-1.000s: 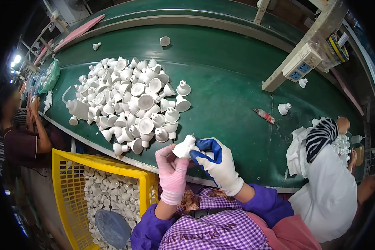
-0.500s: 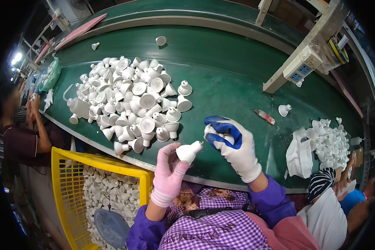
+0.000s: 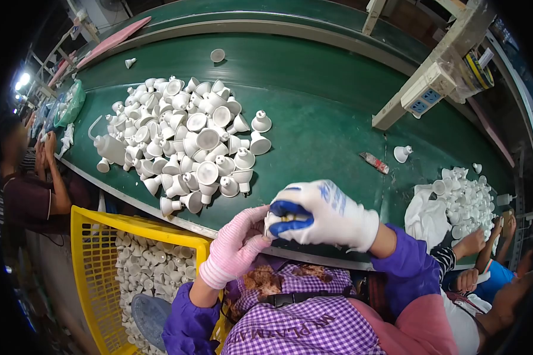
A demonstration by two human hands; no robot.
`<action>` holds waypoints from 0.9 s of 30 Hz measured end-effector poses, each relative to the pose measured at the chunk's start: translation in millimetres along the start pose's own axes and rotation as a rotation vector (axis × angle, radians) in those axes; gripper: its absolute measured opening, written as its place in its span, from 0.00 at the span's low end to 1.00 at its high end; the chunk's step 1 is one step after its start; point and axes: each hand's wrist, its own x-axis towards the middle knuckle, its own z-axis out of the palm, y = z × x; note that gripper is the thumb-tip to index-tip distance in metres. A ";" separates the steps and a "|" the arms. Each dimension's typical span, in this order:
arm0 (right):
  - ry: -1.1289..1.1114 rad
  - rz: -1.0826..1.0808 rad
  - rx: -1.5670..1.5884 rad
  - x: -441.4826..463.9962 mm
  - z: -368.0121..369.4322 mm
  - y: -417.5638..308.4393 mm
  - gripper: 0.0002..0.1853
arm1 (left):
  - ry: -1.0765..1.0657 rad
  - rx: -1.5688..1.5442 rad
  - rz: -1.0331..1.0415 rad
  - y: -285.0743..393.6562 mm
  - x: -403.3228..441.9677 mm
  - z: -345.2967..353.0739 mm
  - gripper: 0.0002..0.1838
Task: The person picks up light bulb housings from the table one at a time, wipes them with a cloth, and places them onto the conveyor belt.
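My left hand, in a pink-and-white striped glove, is closed on a white spotlight bulb in front of my body. Over the same bulb bends my right hand, in a white glove with blue fingertips. Its fingers are curled and meet the left fingertips. Something small, pale and yellowish shows between the blue fingers; most of it is hidden. To the left, a large heap of white bulbs lies on the green work surface.
A yellow crate full of bulbs stands at lower left, with a grey-blue scoop-like piece inside. A socket post, a red-and-white tube and another bulb heap are right. Co-workers sit at both sides.
My right hand has moved left and down onto the bulb in my left hand; the two hands now touch. At right, a co-worker's hands have come up beside the bulb heap.
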 end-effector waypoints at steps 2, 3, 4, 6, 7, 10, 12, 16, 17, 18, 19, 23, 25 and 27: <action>-0.090 0.331 0.268 6.7 -11.3 -6.5 0.12 | -0.037 0.095 0.037 8.4 -0.3 -0.2 0.28; -0.104 0.387 0.302 10.1 -11.4 0.4 0.13 | -0.042 0.095 0.038 5.6 0.0 0.8 0.28; -0.144 0.422 0.339 13.5 -13.9 4.7 0.13 | -0.023 0.089 0.110 0.0 -0.5 2.2 0.29; -0.214 0.440 0.481 16.8 -13.8 17.9 0.12 | -0.012 0.078 0.176 -3.5 -3.6 4.0 0.32; -0.211 0.443 0.481 15.7 -8.8 26.9 0.12 | -0.016 0.077 0.177 -5.7 -5.2 4.5 0.32; -0.206 -0.231 0.404 11.0 23.3 76.3 0.16 | 0.015 -0.033 0.189 -11.4 -7.5 6.3 0.33; -0.290 0.140 0.935 5.0 26.1 61.1 0.17 | 0.081 -0.150 0.244 -11.2 -6.3 8.4 0.34; -0.250 0.540 1.794 -5.8 64.0 61.6 0.20 | 0.182 -0.193 0.294 -12.9 -0.1 6.7 0.34; -0.167 0.530 1.803 -6.6 68.3 55.9 0.19 | 0.185 -0.189 0.300 -12.7 2.1 7.6 0.34; -0.122 0.523 1.862 -7.5 68.3 49.9 0.16 | 0.249 -0.170 0.299 -13.3 3.6 9.4 0.34; -0.124 0.521 1.861 -7.8 68.2 43.3 0.16 | 0.311 -0.152 0.296 -14.3 4.3 10.7 0.33; -0.071 0.467 1.601 -10.0 60.6 26.6 0.13 | 0.454 -0.109 0.322 -15.8 5.8 12.9 0.31; 0.037 0.418 1.435 -10.5 55.5 26.2 0.11 | 0.479 -0.095 0.332 -15.2 4.2 10.6 0.31; 0.131 0.435 1.377 -10.6 52.5 24.0 0.11 | 0.544 -0.096 0.268 -10.8 1.9 10.9 0.28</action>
